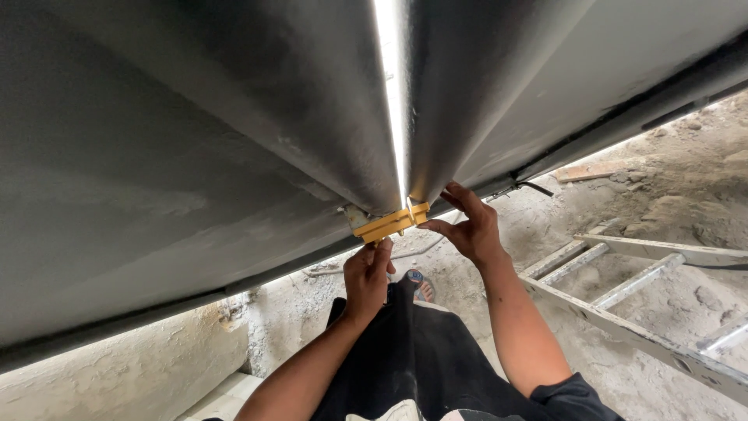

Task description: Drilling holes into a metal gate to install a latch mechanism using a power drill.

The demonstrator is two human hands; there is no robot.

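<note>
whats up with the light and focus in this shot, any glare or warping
Head view: the gap between the two dark panels is blown out white; the yellow clamp and both hands, left and right, look sharp; the wide lens bends the ladder.

Two dark metal panels fill the far side, meeting at a narrow bright gap too slim for a hand. A yellow latch blocks their lower seam. Open dirt lies right, crossed by a ladder
</note>
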